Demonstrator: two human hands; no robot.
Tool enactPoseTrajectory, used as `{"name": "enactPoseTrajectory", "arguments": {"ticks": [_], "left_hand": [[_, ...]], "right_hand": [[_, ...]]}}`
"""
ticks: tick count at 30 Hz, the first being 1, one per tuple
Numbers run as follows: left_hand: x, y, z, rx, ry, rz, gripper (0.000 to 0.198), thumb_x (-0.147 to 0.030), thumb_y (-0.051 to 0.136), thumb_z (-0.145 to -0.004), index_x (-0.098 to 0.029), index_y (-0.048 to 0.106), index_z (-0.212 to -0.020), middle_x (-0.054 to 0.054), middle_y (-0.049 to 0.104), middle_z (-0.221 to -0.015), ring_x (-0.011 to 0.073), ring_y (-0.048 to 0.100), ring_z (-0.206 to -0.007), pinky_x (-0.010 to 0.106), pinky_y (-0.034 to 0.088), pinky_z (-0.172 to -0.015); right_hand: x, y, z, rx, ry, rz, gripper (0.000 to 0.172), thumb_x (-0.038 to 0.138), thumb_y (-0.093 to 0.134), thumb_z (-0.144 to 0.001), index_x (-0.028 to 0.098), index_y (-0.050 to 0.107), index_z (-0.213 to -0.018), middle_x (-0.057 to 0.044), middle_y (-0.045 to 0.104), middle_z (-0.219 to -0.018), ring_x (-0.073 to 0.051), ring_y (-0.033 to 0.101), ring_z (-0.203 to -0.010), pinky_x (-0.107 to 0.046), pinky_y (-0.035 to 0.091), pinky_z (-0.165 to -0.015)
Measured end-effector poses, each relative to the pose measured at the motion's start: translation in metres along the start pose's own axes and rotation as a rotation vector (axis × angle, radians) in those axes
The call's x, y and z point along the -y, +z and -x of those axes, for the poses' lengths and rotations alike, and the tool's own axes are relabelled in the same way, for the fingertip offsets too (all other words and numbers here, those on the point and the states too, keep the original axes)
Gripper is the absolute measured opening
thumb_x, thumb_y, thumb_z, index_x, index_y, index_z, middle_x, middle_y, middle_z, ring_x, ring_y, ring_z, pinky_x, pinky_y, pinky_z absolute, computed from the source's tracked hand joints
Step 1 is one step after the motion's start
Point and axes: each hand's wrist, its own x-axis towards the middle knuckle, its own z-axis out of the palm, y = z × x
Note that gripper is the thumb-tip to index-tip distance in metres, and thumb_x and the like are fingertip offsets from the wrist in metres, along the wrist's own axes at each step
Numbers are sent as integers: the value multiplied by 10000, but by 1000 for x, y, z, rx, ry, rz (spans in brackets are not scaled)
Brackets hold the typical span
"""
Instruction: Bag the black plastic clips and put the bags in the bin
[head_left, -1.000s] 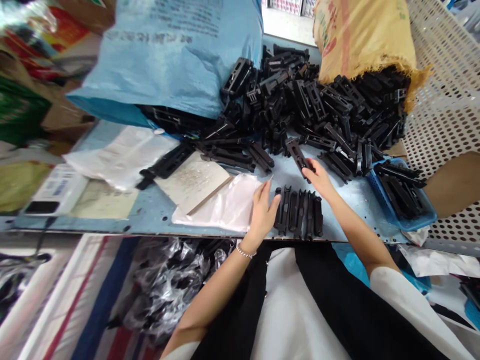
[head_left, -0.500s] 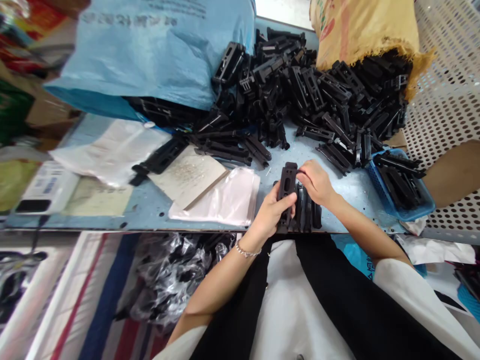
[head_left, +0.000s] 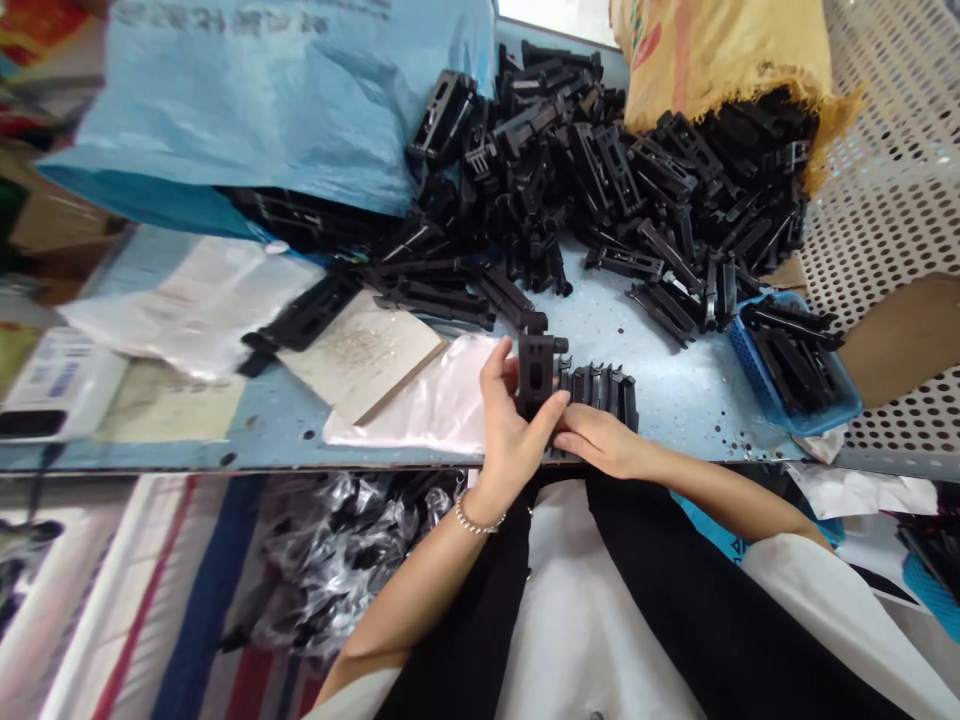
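My left hand (head_left: 510, 425) is closed round a long black plastic part (head_left: 535, 368) with slots in its face. The part stands tilted up, a small peg jutting from its upper right side. Close against its lower end is my right hand (head_left: 604, 440), fingers bent together beside my left thumb; what they pinch is hidden. Behind my right hand, a row of similar black parts (head_left: 600, 388) lies side by side on the blue table (head_left: 667, 395).
A large heap of black parts (head_left: 540, 190) covers the back, between a blue sack (head_left: 262, 110) and a yellow sack (head_left: 720, 60). At right, a blue basket (head_left: 847, 400) holds more parts. Clear plastic bags (head_left: 435, 405) and a pale board (head_left: 367, 360) lie left.
The black part in my left hand has moved left and stands more upright. My right hand has dropped from the part's upper end to near its lower end.
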Motion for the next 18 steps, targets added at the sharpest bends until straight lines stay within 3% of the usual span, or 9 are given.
{"name": "enactPoseTrajectory", "arguments": {"ticks": [2, 4, 6, 8, 10, 12, 14, 16, 18], "left_hand": [[21, -7, -6, -33, -4, -78, 754, -447, 706, -868, -250, 338, -1496, 119, 541, -1342, 239, 624, -1113, 452, 484, -1056], [45, -13, -13, -27, -87, -171, 656, -411, 616, -922, -211, 363, -1494, 147, 552, -1360, 279, 583, -1224, 503, 429, -1127], [67, -14, -16, 20, -150, -279, 593, -373, 567, -935, -154, 427, -1468, 192, 531, -1416, 323, 500, -1353, 543, 341, -1201], [83, -10, -13, 78, -135, -358, 548, -360, 534, -938, -113, 491, -1425, 226, 489, -1472, 344, 423, -1431, 558, 272, -1243], [91, -5, -7, 111, -86, -388, 519, -373, 515, -947, -124, 526, -1402, 220, 452, -1517, 340, 390, -1461, 562, 252, -1256], [89, -3, -1, 107, -38, -381, 514, -406, 524, -953, -168, 530, -1409, 188, 422, -1553, 323, 365, -1482, 559, 246, -1262], [79, -1, 2, 73, 4, -346, 533, -451, 539, -958, -197, 521, -1426, 170, 408, -1566, 307, 350, -1494, 545, 243, -1266], [62, 3, 2, 71, 25, -246, 547, -505, 553, -957, -215, 532, -1419, 157, 433, -1550, 293, 362, -1490, 522, 265, -1261], [42, 11, 0, 165, -24, -19, 572, -586, 577, -929, -232, 569, -1378, 141, 524, -1471, 281, 474, -1411, 492, 378, -1203]], "right_hand": [[-28, -15, -2, -121, 70, 87, 290, 394, 409, -1071, 209, 624, -1013, -54, 661, -931, -184, 600, -862, -338, 511, -789], [-70, -37, -4, -479, 186, 326, 343, 473, 416, -1055, 201, 625, -1032, -82, 651, -918, -213, 592, -864, -371, 507, -769], [-116, -61, -3, -678, 254, 410, 447, 554, 417, -1029, 162, 601, -1139, -166, 620, -1006, -284, 574, -968, -450, 497, -799], [-152, -80, 0, -775, 226, 430, 480, 602, 407, -1014, 181, 596, -1148, -155, 595, -961, -299, 584, -955, -467, 496, -782], [-171, -95, 5, -764, 254, 352, 453, 610, 486, -984, 194, 605, -1116, -124, 589, -886, -293, 598, -917, -465, 502, -780], [-169, -104, 10, -692, 346, 241, 403, 582, 602, -937, 206, 620, -1080, -106, 612, -845, -287, 616, -881, -454, 517, -767], [-150, -106, 13, -595, 461, -27, 341, 539, 636, -928, 227, 625, -1066, -94, 658, -862, -266, 643, -854, -422, 539, -742], [-119, -95, 12, -481, 513, -371, 340, 547, 524, -980, 231, 622, -1060, -79, 699, -869, -223, 668, -784, -374, 557, -697], [-85, -73, 9, -321, 523, -665, 498, 606, 340, -1015, 197, 623, -1044, -76, 721, -826, -188, 666, -688, -343, 569, -651]]}}
